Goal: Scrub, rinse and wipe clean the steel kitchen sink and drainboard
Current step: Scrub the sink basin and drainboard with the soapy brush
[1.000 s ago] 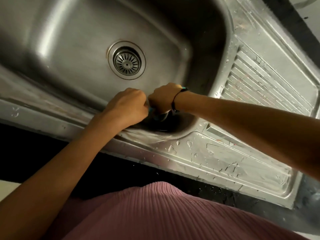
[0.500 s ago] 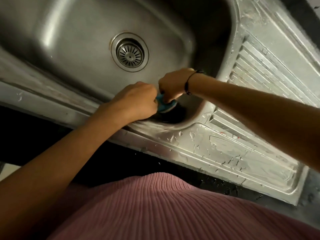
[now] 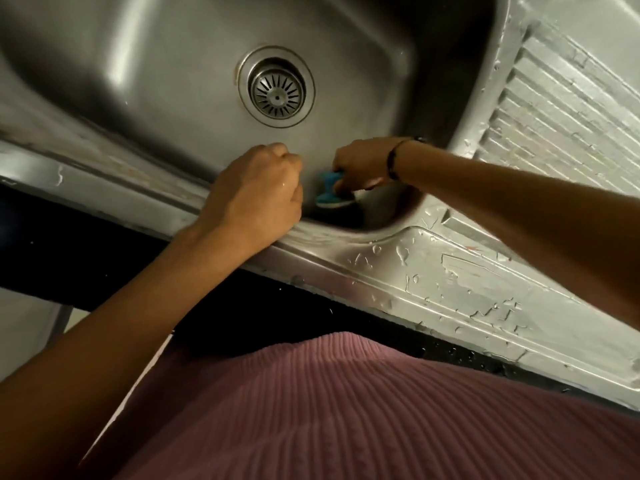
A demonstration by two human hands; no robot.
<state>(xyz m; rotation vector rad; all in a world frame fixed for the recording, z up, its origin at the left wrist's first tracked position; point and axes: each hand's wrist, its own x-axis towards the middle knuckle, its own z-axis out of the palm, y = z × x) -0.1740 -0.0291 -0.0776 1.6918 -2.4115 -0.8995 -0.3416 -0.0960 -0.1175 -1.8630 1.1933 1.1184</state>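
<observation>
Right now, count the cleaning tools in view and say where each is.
1: a blue scrubber, held by the right hand against the basin's near wall. The left hand is curled; anything inside it is hidden.

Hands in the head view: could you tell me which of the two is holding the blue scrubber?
The right hand, with a dark band at its wrist, grips the blue scrubber; the left hand is curled and appears to hold nothing.

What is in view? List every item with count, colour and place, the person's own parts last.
sink: one, steel, upper left.
drain strainer: one, steel, basin floor.
drainboard: one, steel, ribbed, wet, right of basin.
scrubber: one, blue, near front corner of basin.
counter edge: one, black, below sink rim.
wristband: one, black, right wrist.
top: one, pink ribbed, bottom.
left hand: fist at front rim.
right hand: grips scrubber.
</observation>
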